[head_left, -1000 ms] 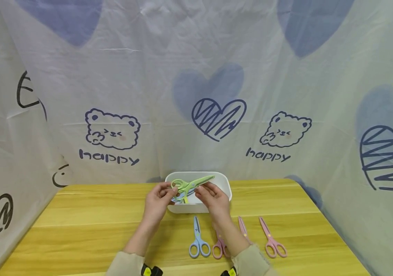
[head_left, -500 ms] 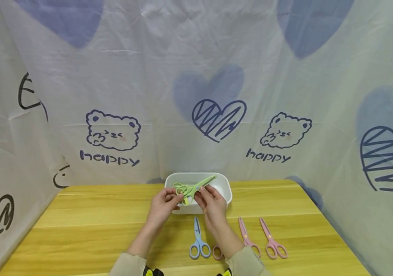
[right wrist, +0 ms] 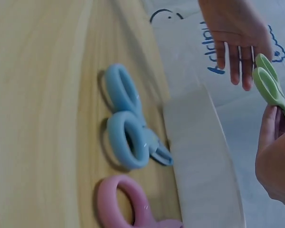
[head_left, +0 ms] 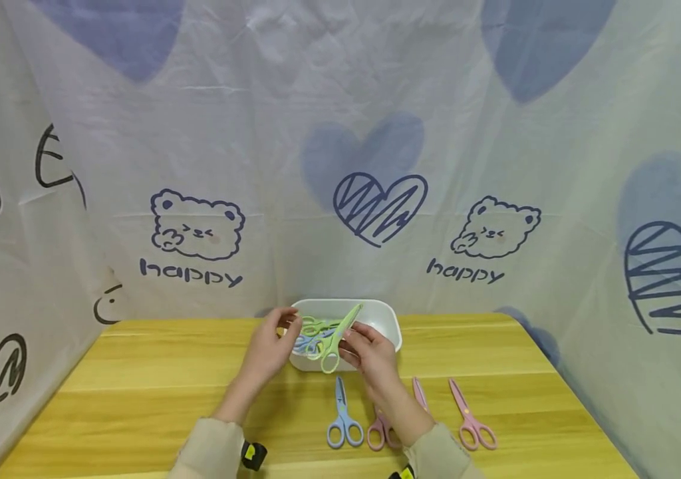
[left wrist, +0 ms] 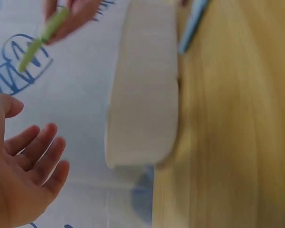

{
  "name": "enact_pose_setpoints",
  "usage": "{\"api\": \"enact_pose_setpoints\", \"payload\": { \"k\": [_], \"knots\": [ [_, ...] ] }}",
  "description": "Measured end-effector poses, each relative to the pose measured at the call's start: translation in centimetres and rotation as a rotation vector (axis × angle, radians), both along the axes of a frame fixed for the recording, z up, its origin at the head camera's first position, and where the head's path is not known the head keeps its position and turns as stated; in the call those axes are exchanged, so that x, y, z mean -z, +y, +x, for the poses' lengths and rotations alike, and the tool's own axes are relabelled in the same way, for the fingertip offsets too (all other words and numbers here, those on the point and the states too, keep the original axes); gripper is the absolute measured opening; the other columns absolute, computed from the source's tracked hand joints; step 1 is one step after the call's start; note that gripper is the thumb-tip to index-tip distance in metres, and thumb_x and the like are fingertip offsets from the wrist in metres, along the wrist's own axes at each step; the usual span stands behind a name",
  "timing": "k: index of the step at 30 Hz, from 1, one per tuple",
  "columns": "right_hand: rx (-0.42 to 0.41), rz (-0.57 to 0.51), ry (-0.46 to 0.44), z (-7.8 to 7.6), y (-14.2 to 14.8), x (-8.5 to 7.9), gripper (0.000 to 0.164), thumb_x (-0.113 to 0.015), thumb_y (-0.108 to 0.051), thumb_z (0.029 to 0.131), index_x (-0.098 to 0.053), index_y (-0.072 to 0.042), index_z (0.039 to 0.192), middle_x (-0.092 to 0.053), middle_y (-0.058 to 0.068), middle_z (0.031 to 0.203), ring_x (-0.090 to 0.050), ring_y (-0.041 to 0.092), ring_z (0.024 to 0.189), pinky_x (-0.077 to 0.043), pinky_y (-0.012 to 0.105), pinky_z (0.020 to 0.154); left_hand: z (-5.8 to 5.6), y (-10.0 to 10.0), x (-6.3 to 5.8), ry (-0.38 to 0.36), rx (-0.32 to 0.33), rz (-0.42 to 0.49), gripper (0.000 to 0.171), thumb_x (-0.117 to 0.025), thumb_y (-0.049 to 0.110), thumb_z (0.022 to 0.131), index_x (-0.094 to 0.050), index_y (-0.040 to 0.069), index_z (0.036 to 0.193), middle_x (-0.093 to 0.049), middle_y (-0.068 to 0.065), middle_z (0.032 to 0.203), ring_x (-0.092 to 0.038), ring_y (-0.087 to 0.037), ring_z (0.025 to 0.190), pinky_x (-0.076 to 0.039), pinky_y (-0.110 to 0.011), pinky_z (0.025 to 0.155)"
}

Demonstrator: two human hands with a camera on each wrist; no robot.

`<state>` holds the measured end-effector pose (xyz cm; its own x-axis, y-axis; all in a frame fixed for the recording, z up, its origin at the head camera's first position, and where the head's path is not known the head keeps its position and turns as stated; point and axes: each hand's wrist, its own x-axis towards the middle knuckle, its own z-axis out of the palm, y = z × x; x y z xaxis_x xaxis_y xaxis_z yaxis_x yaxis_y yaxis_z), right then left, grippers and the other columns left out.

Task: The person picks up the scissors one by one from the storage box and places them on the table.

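On my head feed, the person's right hand [head_left: 374, 352] pinches a pair of light green plastic scissors [head_left: 340, 332], tip up, above a white rounded plastic bin [head_left: 385, 326]; the left hand [head_left: 270, 342] is beside the bin's left end, holding nothing, its fingers loosely bent. Only this view shows inside the bin, where more green scissors [head_left: 324, 326] and pale blue scissors handles [head_left: 300, 344] lie jumbled at the left. My left-wrist feed gives just the bin's outer wall, but it shows the left palm bare and its fingers spread; the green scissors blur in the right hand beyond. My right-wrist feed shows the green handle loops sticking out past the gripping fingers, overlapping the left hand in that line of sight, whereas the head feed shows them apart. For writing, I can read "happy" twice on the white printed cloth [head_left: 292, 100], under line-drawn bears; a mark on the blade of the blue scissors [head_left: 342, 414] is too small for me. Those lie on the yellow wood-grain table [head_left: 161, 379] with three pink scissors [head_left: 466, 416], two partly behind the right forearm.
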<state>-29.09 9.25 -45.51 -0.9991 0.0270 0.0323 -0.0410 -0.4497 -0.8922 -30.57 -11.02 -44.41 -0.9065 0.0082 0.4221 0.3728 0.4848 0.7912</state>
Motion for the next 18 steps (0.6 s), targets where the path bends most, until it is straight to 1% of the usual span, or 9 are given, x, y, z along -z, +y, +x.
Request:
{"api": "enact_pose_setpoints", "payload": {
  "k": [3, 5, 9, 11, 13, 18],
  "knots": [
    [-0.048, 0.077, 0.007, 0.5, 0.2, 0.2, 0.03, -0.063, 0.002, 0.098, -0.055, 0.012, 0.125, -0.074, 0.001, 0.09, -0.073, 0.012, 0.079, -0.061, 0.026, 0.075, -0.9, -0.5, 0.2, 0.06, -0.066, -0.195, 0.036, -0.064, 0.023, 0.1, -0.065, 0.0, 0.129, -0.069, -0.015, 0.121, -0.063, -0.033, 0.113, -0.051, -0.051, 0.096],
    [-0.078, 0.121, 0.005, 0.9, 0.2, 0.4, 0.034, -0.064, 0.001, 0.098, -0.054, 0.013, 0.128, -0.074, 0.0, 0.091, -0.073, 0.012, 0.079, -0.061, 0.026, 0.075, -1.5, -0.9, 0.4, 0.074, -0.099, -0.314, 0.038, -0.065, 0.024, 0.1, -0.065, 0.0, 0.129, -0.068, -0.017, 0.124, -0.062, -0.036, 0.117, -0.05, -0.053, 0.099],
    [-0.13, 0.182, -0.015, 1.5, -0.1, 0.8, 0.039, -0.066, 0.0, 0.097, -0.054, 0.014, 0.131, -0.073, 0.0, 0.089, -0.072, 0.011, 0.079, -0.061, 0.025, 0.074, -2.6, -1.5, 1.2, 0.072, -0.114, -0.49, 0.043, -0.066, 0.026, 0.099, -0.063, -0.003, 0.13, -0.066, -0.021, 0.124, -0.06, -0.039, 0.118, -0.049, -0.055, 0.099],
    [-0.162, 0.201, -0.019, 1.8, -0.2, 1.1, 0.04, -0.066, 0.0, 0.096, -0.054, 0.014, 0.132, -0.073, -0.001, 0.089, -0.071, 0.011, 0.079, -0.061, 0.026, 0.074, -3.1, -1.8, 1.7, 0.061, -0.114, -0.548, 0.046, -0.066, 0.027, 0.098, -0.061, -0.004, 0.132, -0.065, -0.022, 0.125, -0.059, -0.04, 0.119, -0.049, -0.055, 0.1],
    [-0.191, 0.221, -0.022, 2.1, -0.4, 1.4, 0.041, -0.067, 0.0, 0.096, -0.053, 0.014, 0.132, -0.072, -0.001, 0.089, -0.071, 0.011, 0.08, -0.061, 0.026, 0.074, -3.6, -2.1, 2.1, 0.048, -0.114, -0.585, 0.049, -0.067, 0.029, 0.098, -0.06, -0.005, 0.133, -0.064, -0.023, 0.126, -0.059, -0.04, 0.12, -0.048, -0.056, 0.101],
    [-0.25, 0.282, -0.024, 2.8, -0.8, 2.2, 0.041, -0.069, -0.001, 0.095, -0.056, 0.012, 0.131, -0.073, 0.003, 0.093, -0.071, 0.013, 0.081, -0.062, 0.028, 0.075, -4.6, -2.7, 3.0, 0.004, -0.098, -0.643, 0.054, -0.066, 0.032, 0.098, -0.058, -0.007, 0.135, -0.061, -0.026, 0.133, -0.055, -0.041, 0.125, -0.045, -0.057, 0.105]
  ]
}}
